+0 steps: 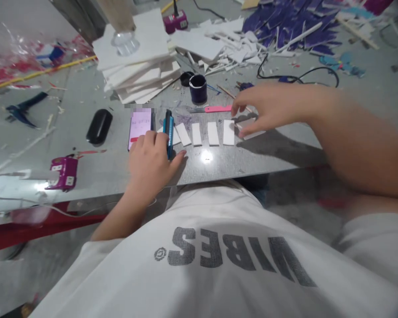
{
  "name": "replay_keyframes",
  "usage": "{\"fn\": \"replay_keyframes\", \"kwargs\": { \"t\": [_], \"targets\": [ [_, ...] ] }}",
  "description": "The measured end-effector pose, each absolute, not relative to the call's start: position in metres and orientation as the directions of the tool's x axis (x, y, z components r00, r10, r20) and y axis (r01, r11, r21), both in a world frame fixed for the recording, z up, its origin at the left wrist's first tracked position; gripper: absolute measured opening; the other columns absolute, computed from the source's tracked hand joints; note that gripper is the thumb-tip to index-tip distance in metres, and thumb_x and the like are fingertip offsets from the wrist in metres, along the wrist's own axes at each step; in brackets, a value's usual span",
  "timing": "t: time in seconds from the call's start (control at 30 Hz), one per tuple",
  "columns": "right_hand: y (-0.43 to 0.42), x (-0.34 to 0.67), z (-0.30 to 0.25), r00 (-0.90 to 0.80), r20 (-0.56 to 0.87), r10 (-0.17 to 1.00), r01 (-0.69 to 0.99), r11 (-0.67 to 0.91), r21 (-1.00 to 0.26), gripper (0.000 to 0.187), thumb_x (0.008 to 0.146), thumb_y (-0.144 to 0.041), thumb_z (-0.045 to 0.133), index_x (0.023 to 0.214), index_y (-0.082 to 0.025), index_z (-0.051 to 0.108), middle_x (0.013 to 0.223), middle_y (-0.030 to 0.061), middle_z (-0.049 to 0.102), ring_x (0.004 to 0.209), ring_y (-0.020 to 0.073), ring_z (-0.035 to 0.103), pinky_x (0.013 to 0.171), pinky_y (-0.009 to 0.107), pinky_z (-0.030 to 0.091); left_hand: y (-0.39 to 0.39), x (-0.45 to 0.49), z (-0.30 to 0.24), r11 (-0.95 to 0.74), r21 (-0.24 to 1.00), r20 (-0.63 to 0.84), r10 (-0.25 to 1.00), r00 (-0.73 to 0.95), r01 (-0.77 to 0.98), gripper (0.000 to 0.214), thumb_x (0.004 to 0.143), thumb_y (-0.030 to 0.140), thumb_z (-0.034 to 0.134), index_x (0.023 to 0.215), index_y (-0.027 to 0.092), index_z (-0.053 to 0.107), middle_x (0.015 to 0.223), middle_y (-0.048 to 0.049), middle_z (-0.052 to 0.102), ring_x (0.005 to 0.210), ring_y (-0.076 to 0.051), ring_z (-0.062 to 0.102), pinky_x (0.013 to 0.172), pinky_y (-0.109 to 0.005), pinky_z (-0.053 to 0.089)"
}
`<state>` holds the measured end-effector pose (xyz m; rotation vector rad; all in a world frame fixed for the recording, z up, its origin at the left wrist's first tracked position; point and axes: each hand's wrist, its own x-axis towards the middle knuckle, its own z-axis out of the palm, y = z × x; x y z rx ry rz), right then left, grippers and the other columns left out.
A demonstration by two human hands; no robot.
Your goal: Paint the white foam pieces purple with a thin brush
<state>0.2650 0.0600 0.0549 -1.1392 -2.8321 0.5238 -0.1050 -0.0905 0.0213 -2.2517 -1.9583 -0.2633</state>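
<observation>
Several small white foam-like rectangles (213,134) stand in a row near the table's front edge. My left hand (149,154) lies palm down over the lower part of a lit phone (141,123), thumb stretched out to the right. A blue utility knife (168,128) lies beside its index finger, partly covering white pieces; the hand does not visibly grip it. At the row's right end, my right hand (265,109) hovers with thumb and fingers apart, close to the last upright rectangle and another white piece (254,134) in its shadow. A pink-handled craft knife (217,108) reaches to its fingertips.
Behind the row stands a dark open jar (198,88). Stacked white boards (135,66), white scraps (235,48) and purple pieces (288,22) fill the back. A black case (99,126) and a purple power socket (63,172) are at left.
</observation>
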Motion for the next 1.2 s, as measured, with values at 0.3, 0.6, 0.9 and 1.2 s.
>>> {"fn": "replay_keyframes", "kwargs": {
  "t": [0.3,0.6,0.9,1.2],
  "targets": [
    [0.038,0.277,0.029,-0.786,-0.113,0.608,0.606,0.72,-0.339,0.044,0.099,-0.052,0.089,0.132,-0.024,0.08,0.139,0.0163,0.086,0.125,0.0413,0.079,0.104,0.052,0.058,-0.026,-0.055,0.029,-0.64,0.182,0.025,0.762,0.647,0.747,0.071,0.111,0.051,0.086,0.169,0.016,0.065,0.185,-0.0283,0.064,0.17,-0.048,0.062,0.14,-0.064,0.05],
    [0.017,0.271,0.031,-0.82,0.034,0.571,0.545,0.798,-0.258,0.025,0.115,-0.036,0.078,0.136,-0.023,0.078,0.139,0.0157,0.088,0.123,0.0361,0.079,0.096,0.047,0.052,-0.018,-0.031,-0.001,-0.771,0.221,0.095,0.626,0.774,0.597,0.049,0.118,0.033,0.074,0.164,0.016,0.072,0.165,-0.0245,0.081,0.159,-0.039,0.075,0.136,-0.059,0.055],
    [0.017,0.266,0.024,-0.843,0.086,0.531,0.477,0.811,-0.339,0.022,0.11,-0.024,0.077,0.131,-0.018,0.08,0.134,0.0164,0.087,0.117,0.0333,0.078,0.095,0.047,0.055,-0.021,-0.044,-0.002,-0.762,0.23,0.165,0.644,0.747,0.606,0.042,0.121,0.02,0.063,0.162,0.02,0.073,0.164,-0.022,0.081,0.153,-0.035,0.078,0.121,-0.054,0.065],
    [0.003,0.247,0.013,-0.865,0.169,0.473,0.389,0.843,-0.372,0.021,0.114,-0.029,0.069,0.129,-0.026,0.083,0.135,0.014,0.088,0.113,0.0314,0.076,0.091,0.047,0.05,-0.035,-0.068,0.016,-0.717,0.228,0.062,0.686,0.725,0.659,0.057,0.115,0.024,0.08,0.171,0.019,0.067,0.182,-0.0248,0.069,0.157,-0.038,0.076,0.121,-0.055,0.067]
  ]
}}
